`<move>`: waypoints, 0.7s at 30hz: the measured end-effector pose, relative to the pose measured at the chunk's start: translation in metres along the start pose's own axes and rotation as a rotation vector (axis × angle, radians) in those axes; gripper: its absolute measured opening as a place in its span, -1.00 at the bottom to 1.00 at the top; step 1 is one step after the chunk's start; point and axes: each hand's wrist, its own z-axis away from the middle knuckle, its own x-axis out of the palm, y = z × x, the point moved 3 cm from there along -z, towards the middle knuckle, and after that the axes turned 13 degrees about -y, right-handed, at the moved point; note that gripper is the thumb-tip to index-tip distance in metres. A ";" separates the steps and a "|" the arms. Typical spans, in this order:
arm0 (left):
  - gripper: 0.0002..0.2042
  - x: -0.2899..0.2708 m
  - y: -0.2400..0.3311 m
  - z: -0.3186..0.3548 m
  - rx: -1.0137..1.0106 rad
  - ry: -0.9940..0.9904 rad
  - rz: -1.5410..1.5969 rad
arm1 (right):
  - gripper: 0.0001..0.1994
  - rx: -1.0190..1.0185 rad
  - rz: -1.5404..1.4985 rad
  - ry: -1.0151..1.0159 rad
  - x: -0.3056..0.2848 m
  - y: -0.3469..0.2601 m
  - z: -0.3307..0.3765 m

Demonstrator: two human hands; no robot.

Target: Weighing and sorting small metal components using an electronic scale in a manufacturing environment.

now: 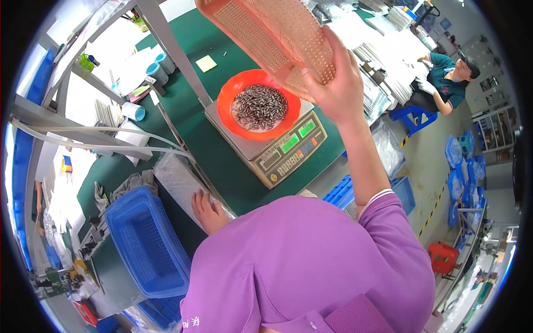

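Observation:
My right hand (341, 83) grips the end of a salmon-pink perforated plastic basket (308, 41), thumb on one side and fingers over the other. Tipped on its side, the basket is held up at the far edge of an orange-red bowl (226, 105) and overlaps its rim in view. Many small dark metal pieces (261, 108) lie heaped in the bowl, which sits on the pan of a digital scale (288, 151) with lit green displays. Down at the left, my left hand (207, 213) rests with fingers apart on clear plastic wrapping (179, 180).
A blue basket (147, 241) stands left of my body. A grey metal post (175, 50) rises behind the scale, and white tubes (105, 139) cross at the left. A yellow note (206, 64) lies on the green table. Another person (444, 80) sits at the far right.

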 end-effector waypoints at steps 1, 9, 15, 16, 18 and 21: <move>-0.66 -0.001 0.001 0.000 -0.003 -0.002 0.002 | -0.33 -0.005 -0.001 -0.005 0.001 0.000 0.000; -0.67 0.000 -0.007 0.001 -0.026 0.003 0.016 | -0.32 -0.089 -0.020 -0.094 0.001 -0.005 -0.001; -0.67 -0.003 -0.008 0.000 -0.078 -0.035 0.034 | -0.29 -0.235 -0.006 -0.085 0.009 -0.002 0.000; -0.68 -0.002 -0.009 0.000 -0.071 -0.031 0.038 | -0.29 -0.246 0.022 -0.078 0.011 -0.001 0.000; -0.68 -0.001 -0.013 0.002 -0.089 -0.027 0.042 | -0.30 -0.274 0.045 -0.061 0.013 -0.003 -0.001; -0.69 0.000 -0.014 0.002 -0.086 -0.033 0.063 | -0.32 -0.213 -0.082 -0.086 0.015 0.002 -0.003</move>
